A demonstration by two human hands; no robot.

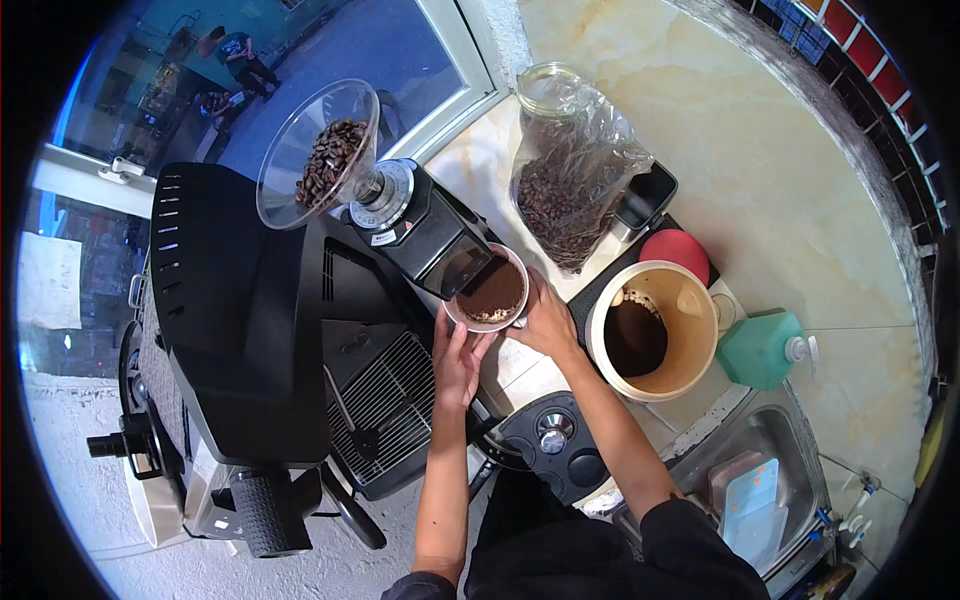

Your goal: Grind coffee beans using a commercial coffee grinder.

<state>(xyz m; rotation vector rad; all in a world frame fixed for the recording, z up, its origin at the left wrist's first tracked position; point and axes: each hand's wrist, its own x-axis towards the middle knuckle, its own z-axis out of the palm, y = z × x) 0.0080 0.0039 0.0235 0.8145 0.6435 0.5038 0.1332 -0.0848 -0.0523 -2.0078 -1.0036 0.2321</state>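
A white cup with brown ground coffee in it sits beneath the outlet of a black coffee grinder. My right hand grips the cup on its right side, near the handle. On the near left side, my left hand supports the cup with its fingers against the wall. Dark roasted beans partly fill the grinder's clear cone-shaped hopper. Part of the cup's far rim is hidden under the grinder's front.
A black espresso machine with a drip grate stands left. To the right are a bag of beans, a cream tub with dark grounds, a green pump bottle and a sink. A tamper rests on a black stand.
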